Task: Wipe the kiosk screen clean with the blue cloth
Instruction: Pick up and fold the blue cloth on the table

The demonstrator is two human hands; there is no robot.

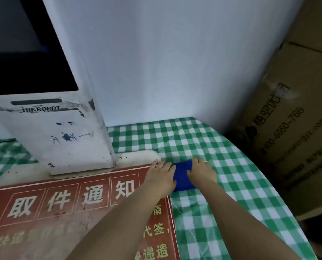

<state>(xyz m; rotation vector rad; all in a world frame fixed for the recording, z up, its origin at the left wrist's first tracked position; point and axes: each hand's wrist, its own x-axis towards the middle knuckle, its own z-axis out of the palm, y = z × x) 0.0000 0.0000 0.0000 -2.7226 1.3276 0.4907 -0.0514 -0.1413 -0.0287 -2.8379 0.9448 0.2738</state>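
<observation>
Head view, catalogued from the nearest items outward. Two bare forearms entered from the bottom edge and converged on the blue cloth [183, 175], which lay folded on the green-and-white checked tablecloth [222, 184], just right of the red notice board [62, 212]. Left hand [161, 177]: palm down, fingers extended over the cloth's left edge, fingertips near the white base plate [137, 157] of the kiosk; the thumb lay along the cloth's near-left side. Right hand [201, 170]: palm down, fingers laid flat across the cloth's right portion, thumb pointing inward over the blue fabric. Both hands pressed on the cloth with straight fingers; neither plainly curled round it. Red notice board: large pale Chinese characters in framed boxes, worn surface, lying flat against the foot of the kiosk. Kiosk body [62, 132]: white, scuffed, marked HIKROBOT beneath a dark slot, with handwritten marks lower down. Kiosk screen [25, 53]: dark, unlit, upper left, well apart from the cloth. Behind: plain white wall [175, 53]. Far right: stacked cardboard boxes [291, 128] printed with text and a phone number.
</observation>
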